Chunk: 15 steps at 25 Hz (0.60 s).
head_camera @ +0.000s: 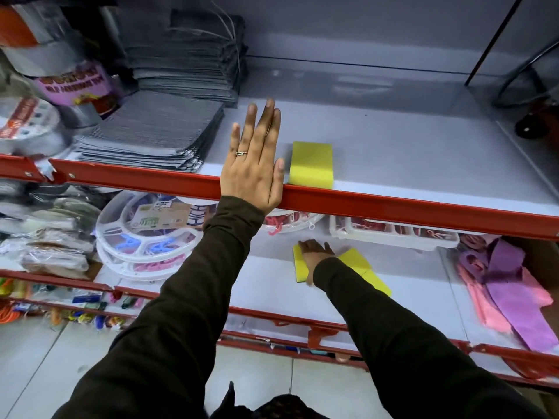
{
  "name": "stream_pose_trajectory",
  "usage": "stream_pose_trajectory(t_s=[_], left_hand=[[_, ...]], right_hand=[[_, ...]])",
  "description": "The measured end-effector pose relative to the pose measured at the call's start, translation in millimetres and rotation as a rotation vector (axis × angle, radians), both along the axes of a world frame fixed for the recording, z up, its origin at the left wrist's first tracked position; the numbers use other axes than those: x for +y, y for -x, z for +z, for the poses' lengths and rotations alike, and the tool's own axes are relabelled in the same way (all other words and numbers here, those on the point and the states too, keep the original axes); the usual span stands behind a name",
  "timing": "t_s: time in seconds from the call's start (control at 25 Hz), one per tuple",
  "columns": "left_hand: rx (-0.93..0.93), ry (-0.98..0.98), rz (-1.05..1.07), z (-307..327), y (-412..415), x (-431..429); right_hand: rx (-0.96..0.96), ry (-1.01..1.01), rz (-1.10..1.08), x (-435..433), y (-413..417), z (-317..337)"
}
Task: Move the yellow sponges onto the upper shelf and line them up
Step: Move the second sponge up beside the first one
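Observation:
One yellow sponge [311,164] lies on the upper shelf [408,152] at its red front edge. My left hand [255,160] lies flat beside it on the left, fingers extended, palm down over the shelf edge, thumb close to the sponge. On the lower shelf [272,285] my right hand [316,255] rests on top of a yellow sponge [299,267] with a dark underside. Another yellow sponge [366,272] lies just to the right, partly hidden by my sleeve. Whether the right fingers grip the sponge is unclear.
Stacks of grey cloths [151,131] fill the upper shelf's left side, with tape rolls [27,122] further left. Round white peg trays [145,234] and a rectangular white tray [393,234] sit on the lower shelf, pink and purple cloths [508,285] at right.

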<state>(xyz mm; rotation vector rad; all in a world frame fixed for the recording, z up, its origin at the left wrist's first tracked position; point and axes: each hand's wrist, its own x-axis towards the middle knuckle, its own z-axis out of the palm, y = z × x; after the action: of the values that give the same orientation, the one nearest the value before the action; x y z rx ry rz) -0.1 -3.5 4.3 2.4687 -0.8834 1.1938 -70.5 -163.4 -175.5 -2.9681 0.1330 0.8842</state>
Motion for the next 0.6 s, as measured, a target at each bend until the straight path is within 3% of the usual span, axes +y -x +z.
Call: stream_pose_trajectory(t_s=[0.24,0.4,0.6], left_hand=[[0.012,-0.001,0.016,1.9,4.4,-0.6],[0.019,-0.007,0.015,2.1,6.4,-0.7],[0.004,0.004,0.015,2.3,7.8,0.3]], right_hand=[[0.085,0.034,-0.008,22.2,13.7,54.1],[0.138,0.087,0.072,31.7,40.4,131.9],[-0.058,-0.071,0.054,30.4,93.6,272.5]])
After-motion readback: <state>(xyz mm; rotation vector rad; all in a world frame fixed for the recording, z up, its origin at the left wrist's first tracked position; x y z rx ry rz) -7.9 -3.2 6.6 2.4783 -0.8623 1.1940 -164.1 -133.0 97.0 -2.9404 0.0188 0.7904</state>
